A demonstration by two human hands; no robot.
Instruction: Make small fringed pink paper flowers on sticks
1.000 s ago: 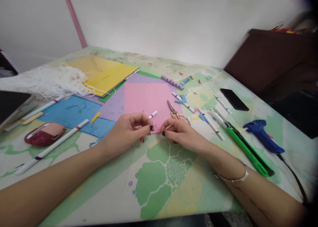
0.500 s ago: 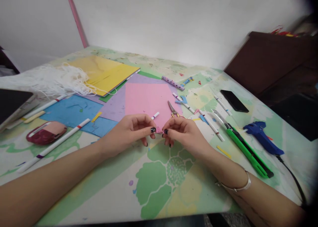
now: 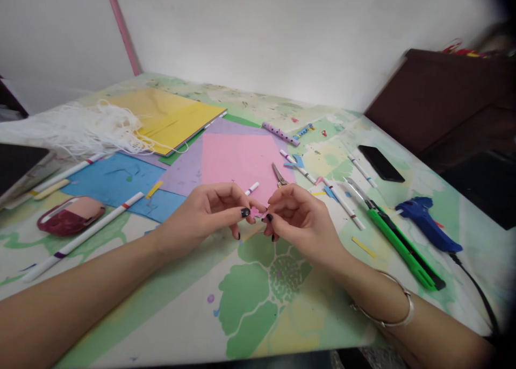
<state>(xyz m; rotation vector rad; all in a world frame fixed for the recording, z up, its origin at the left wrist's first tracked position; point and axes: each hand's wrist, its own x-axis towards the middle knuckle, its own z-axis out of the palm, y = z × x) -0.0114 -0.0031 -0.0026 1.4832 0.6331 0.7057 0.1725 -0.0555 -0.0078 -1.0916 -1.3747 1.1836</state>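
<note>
Between my two hands is a small pink piece (image 3: 257,213), pinched at its left side by the thumb and fingers of my left hand (image 3: 215,210). The fingertips of my right hand (image 3: 300,221) close on its right side. Its exact shape is partly hidden by the fingers. Just beyond the hands lies a pink sheet (image 3: 237,159) on top of a purple sheet (image 3: 183,170). Scissors (image 3: 278,174) rest on the pink sheet, their handles hidden behind my right hand. A white marker (image 3: 252,188) lies close to my left fingertips.
To the right lie a green cutter (image 3: 403,248), a blue glue gun (image 3: 429,226) with its cord, a black phone (image 3: 381,163) and several markers. Leftward are a maroon and pink case (image 3: 71,216), blue sheets (image 3: 116,178), white string (image 3: 88,129) and a yellow folder (image 3: 181,122).
The pink piece is turned and shows more between the fingertips. My right hand has shifted slightly and now covers the scissors' handles.
</note>
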